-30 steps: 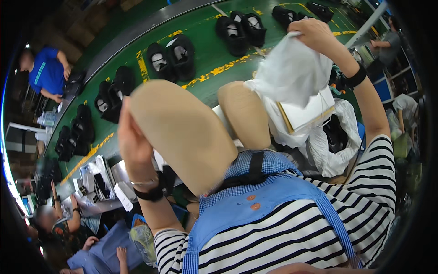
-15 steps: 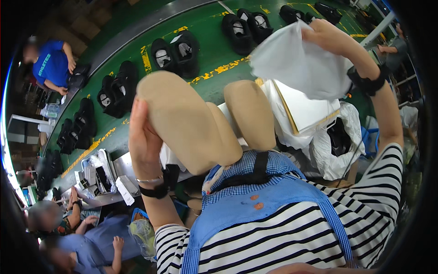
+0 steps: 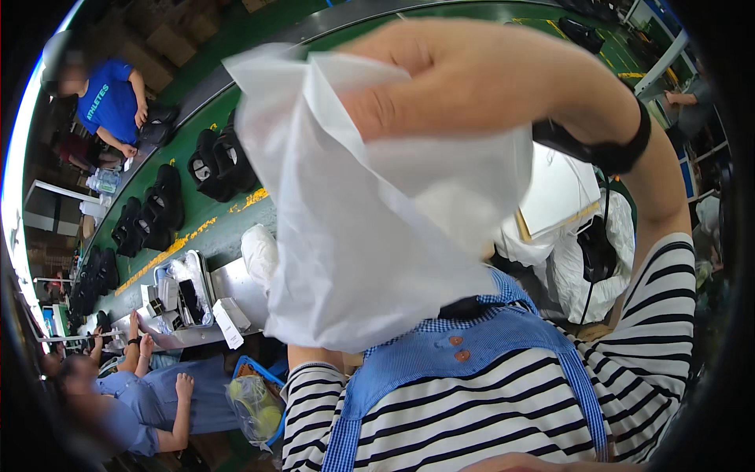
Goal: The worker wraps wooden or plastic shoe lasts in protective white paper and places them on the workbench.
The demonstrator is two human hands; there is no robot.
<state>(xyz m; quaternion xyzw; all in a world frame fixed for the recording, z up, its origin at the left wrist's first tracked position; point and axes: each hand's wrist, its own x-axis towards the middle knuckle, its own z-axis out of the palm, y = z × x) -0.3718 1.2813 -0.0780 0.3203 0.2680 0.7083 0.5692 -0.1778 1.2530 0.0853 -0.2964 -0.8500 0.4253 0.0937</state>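
Tissue sheet point(image 3: 370, 228) now fills the view: the right hand point(image 3: 472, 86) has swung it up close, fingers pinching its top edge. Beige shoe forms and left hand, visible a moment ago, are hidden behind it, so wrapping looks underway.

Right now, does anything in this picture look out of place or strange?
Nothing looks spilled or broken. One oddity: the white sheet, gripped by the right hand, hangs close to the camera and hides most of the work area; the left hand cannot be seen. Black shoes lie in pairs on the green belt.
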